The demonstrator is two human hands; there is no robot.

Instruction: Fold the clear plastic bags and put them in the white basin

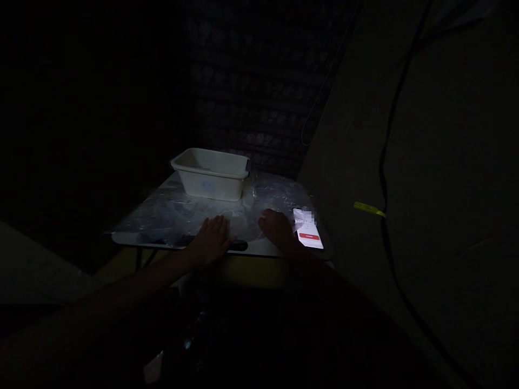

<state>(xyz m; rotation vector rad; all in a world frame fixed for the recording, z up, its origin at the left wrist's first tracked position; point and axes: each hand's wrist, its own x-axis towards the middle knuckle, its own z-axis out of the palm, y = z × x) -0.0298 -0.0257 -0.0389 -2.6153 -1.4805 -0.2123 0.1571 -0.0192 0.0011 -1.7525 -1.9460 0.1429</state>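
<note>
My left hand (211, 237) lies flat near the front edge of a small table, its fingers stretched out over clear plastic sheeting (162, 216). To its right, my right hand (276, 227) rests on the same table with its fingers curled in. Dim light hides whether a fold of the plastic is between those fingers. Just right of that hand is a lit phone (308, 229) with a red bar on its screen. Behind both hands stands a white plastic tub (213, 183) on the sheeting, its inside mostly in shadow.
The white table (259, 247) has a dark handle slot (239, 245) at its front edge. On the right, a dark cable (383, 162) with a yellow tag (367, 208) runs down a large pale surface. The surroundings are very dark.
</note>
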